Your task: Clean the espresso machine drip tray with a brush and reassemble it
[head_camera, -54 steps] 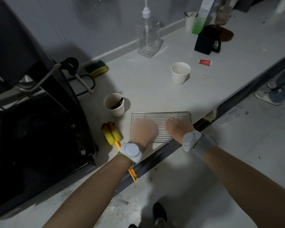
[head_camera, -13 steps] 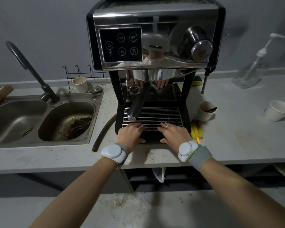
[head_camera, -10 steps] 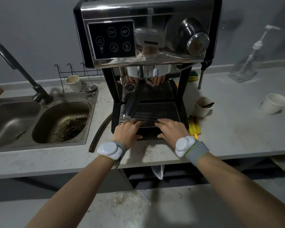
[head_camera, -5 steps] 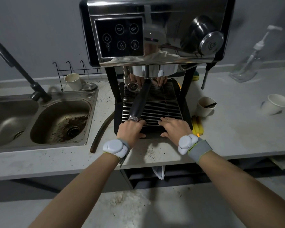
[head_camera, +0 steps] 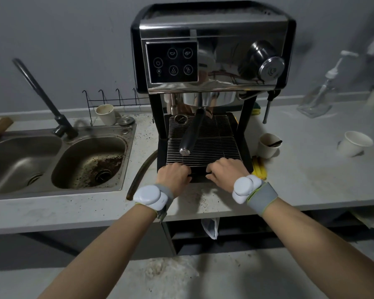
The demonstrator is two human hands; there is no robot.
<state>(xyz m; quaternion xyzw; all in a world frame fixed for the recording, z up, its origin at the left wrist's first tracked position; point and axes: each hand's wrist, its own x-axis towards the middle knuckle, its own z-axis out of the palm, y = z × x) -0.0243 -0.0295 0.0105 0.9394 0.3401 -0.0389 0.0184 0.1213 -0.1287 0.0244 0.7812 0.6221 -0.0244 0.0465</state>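
The left hand (head_camera: pixel 174 174) is curled over the front left edge of the drip tray (head_camera: pixel 200 176), fingers bent down onto the near lip, and the right hand (head_camera: pixel 226 172) does the same at the front right, so both are closed on the tray's front edge, a gap of dark plastic showing between them. Each wrist carries a white puck on a grey band. The wire grate (head_camera: pixel 203 151) lies flat on top of the tray, which sits in the base of the espresso machine (head_camera: pixel 213 52), under the black portafilter handle (head_camera: pixel 191 134) that slants out toward the person. The yellow brush (head_camera: pixel 260 170) lies on the counter (head_camera: pixel 311 175) just beside the tray's right side, partly hidden behind the right wrist. Beyond it stands a stained paper cup (head_camera: pixel 268 145) with a dark stick in it, and farther right a white cup (head_camera: pixel 354 143). To the left, a double sink (head_camera: pixel 89 162) shows coffee grounds around the drain.
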